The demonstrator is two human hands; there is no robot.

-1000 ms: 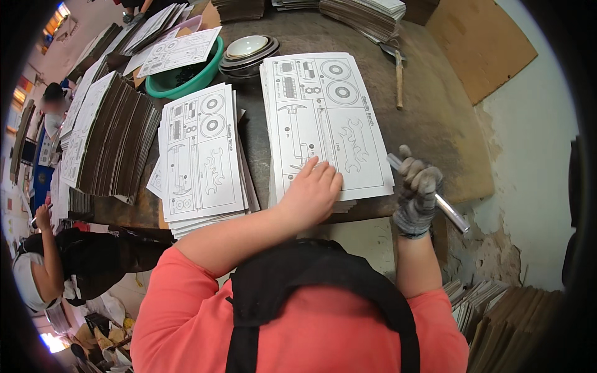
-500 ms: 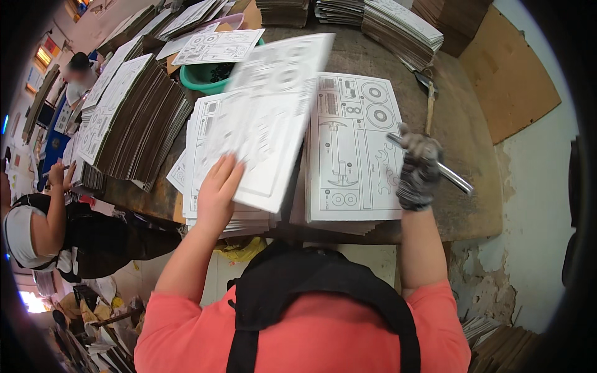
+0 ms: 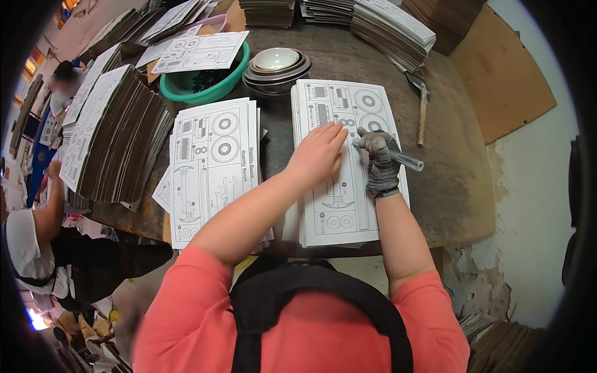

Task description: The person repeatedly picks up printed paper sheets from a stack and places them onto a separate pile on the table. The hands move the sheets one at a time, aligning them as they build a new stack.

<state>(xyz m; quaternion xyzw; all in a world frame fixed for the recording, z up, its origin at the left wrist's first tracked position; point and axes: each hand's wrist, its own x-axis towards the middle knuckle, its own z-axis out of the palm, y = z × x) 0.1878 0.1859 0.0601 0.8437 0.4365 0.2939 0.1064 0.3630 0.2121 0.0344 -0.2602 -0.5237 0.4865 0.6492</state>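
My bare left hand (image 3: pixel 318 154) lies with its fingers stretched out on the right-hand stack of white printed cards (image 3: pixel 341 208), which carry line drawings of tools and rings. Close by its fingertips, my gloved right hand (image 3: pixel 380 163) grips a shiny metal tube (image 3: pixel 407 161). The tube slants, its hollow end pointing right and its other end close to the top card; whether it touches the card I cannot tell. Under my left forearm is a second stack of the same cards (image 3: pixel 212 168), its edges somewhat uneven.
A hammer (image 3: pixel 422 115) lies right of the cards. Beyond them stand nested bowls (image 3: pixel 277 69) and a green basin (image 3: pixel 205 94) holding small black pieces. Tall card stacks (image 3: pixel 118 137) line the left side; a brown board (image 3: pixel 504 81) leans at right. Another person (image 3: pixel 37 236) works at far left.
My left hand has let go of the card it was swinging leftward and has moved right onto the right-hand stack. My right hand, still holding the tube, has shifted slightly left.
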